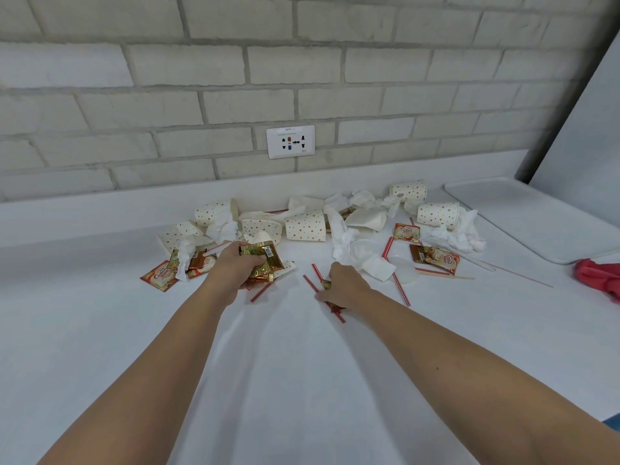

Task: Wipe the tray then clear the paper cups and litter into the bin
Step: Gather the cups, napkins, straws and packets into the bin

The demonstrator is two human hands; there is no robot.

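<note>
Sachets (260,261) sit clenched in my left hand (231,268); my right hand (347,286) pinches striped straws (308,281); paper cups (305,226) lie just beyond.

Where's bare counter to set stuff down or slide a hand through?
Free: near counter this side of the left hand and right hand; the tray far right. Crowded: band by the wall, sachets through paper cups and tissues up to the tray; straws around the right hand.

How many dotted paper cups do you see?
6 dotted cups: two far left, two mid-pile, two right beside the tray. More may hide under tissues.
</note>
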